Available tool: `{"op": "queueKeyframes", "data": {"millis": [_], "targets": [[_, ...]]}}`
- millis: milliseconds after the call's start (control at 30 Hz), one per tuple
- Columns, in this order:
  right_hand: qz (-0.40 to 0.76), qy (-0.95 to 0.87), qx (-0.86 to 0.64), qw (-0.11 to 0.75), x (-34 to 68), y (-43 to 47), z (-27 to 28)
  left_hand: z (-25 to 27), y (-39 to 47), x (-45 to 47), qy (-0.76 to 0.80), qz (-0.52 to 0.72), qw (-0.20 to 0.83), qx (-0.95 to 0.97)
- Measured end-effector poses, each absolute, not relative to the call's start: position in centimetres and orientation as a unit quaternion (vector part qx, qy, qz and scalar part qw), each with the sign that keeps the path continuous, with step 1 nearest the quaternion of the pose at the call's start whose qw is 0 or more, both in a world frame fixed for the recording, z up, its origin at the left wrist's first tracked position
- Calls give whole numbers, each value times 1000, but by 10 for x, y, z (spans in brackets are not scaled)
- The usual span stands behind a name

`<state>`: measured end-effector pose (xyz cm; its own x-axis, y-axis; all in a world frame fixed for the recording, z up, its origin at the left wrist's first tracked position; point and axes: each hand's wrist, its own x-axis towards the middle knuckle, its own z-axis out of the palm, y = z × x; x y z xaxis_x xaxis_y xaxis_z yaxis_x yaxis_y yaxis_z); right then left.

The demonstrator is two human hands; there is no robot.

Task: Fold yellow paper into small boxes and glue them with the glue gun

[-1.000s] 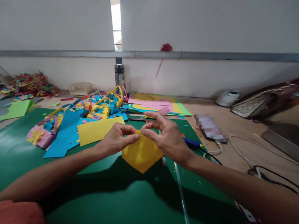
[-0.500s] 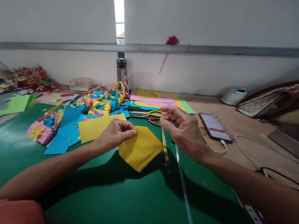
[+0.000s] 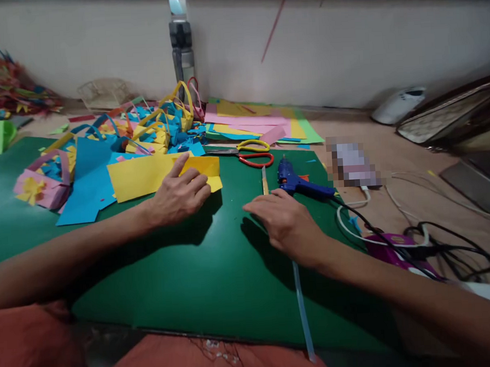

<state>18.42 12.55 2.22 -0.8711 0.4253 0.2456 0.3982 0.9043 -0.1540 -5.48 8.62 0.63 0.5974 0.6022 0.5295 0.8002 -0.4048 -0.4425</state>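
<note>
My left hand (image 3: 182,189) rests at the folded yellow paper (image 3: 209,169), index finger stretched out over it and the other fingers loosely bent. A flat yellow sheet (image 3: 138,178) lies beside that hand, partly under the folded piece. My right hand (image 3: 290,222) is lowered over a slim cutter knife (image 3: 264,181), its fingers closed around the handle. The blade points away from me; the fingertips are hidden. A clear glue stick (image 3: 301,306) runs out from below the right hand towards me. Scissors (image 3: 243,150) with yellow and red handles lie just beyond the knife.
A blue glue gun (image 3: 305,186) lies right of the knife, its cord leading to a purple power strip (image 3: 400,249). Small paper baskets (image 3: 155,128), a blue sheet (image 3: 89,180) and stacked coloured paper (image 3: 262,119) fill the back. A phone (image 3: 354,164) charges at right.
My left hand has lowered the folded yellow paper onto the table and loosened its pinch. My right hand has come down onto the knife. The view has tilted down.
</note>
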Motion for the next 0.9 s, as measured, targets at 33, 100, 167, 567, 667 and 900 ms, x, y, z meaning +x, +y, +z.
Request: {"op": "queueKeyframes", "data": {"millis": [33,100,167,567,667,900], "targets": [[15,-973,-208,100,183,124,17,1,85,-55,-427,-136,340,-827],[-33,-972,-229,34,180,120,9,-7,82,-57,-442,-134,333,-822],[-45,-967,-249,-8,175,112,4,-12,80,-60,-460,-142,322,-815],[-16,-957,-284,-59,176,104,-2,-20,85,-64,-507,-186,254,-802],[89,-980,-158,-83,169,88,-3,-19,85,-63,-511,-198,245,-800],[86,-960,-245,-109,152,107,-1,-16,87,-62,-509,-222,251,-792]]}}
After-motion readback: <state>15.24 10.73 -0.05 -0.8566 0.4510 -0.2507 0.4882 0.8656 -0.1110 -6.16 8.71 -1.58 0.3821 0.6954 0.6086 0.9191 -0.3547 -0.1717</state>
